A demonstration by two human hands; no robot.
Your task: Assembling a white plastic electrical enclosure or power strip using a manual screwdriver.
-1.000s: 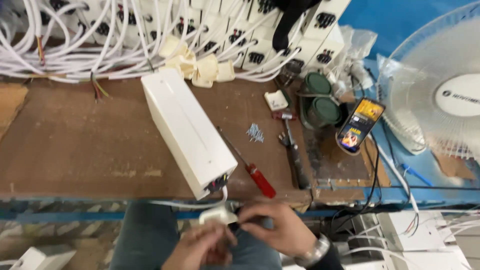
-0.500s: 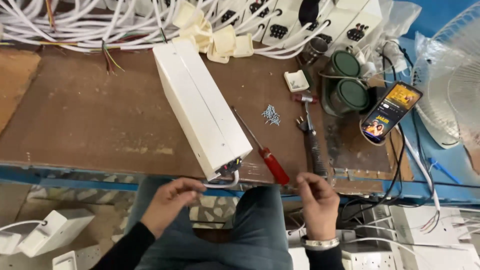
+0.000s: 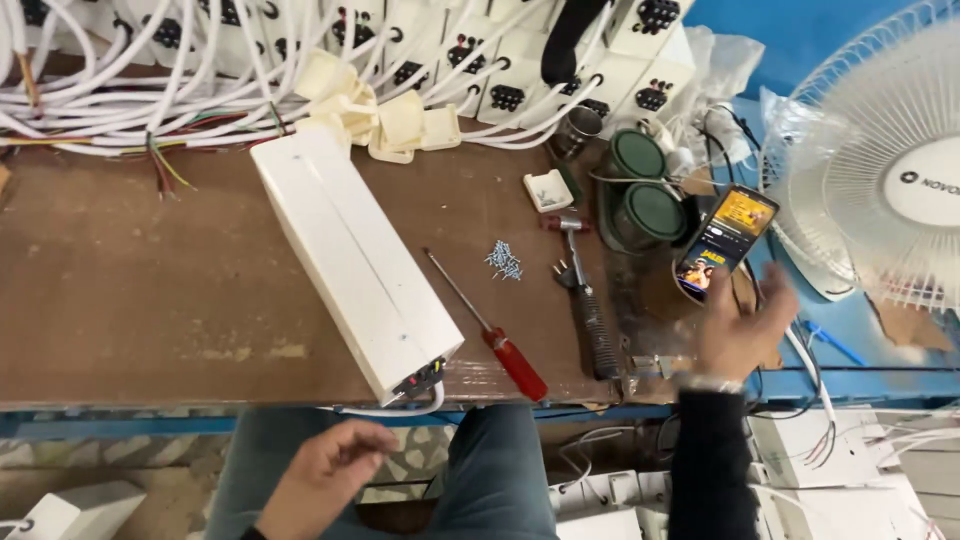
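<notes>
Right hand (image 3: 742, 325) is now lifting, fingers spread and empty, toward phone (image 3: 725, 243) at workbench's (image 3: 120, 300) right edge. Left hand (image 3: 325, 475) is hanging loosely curled, empty, below front edge, near white box (image 3: 350, 260).

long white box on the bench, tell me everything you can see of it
The long white box looks like smooth plastic, rectangular, lying flat and slanted across the brown workbench. Its near end overhangs the bench edge and is open, showing dark parts and a white cable looping out. Its far end reaches the cream fittings. Neither hand touches it.
</notes>
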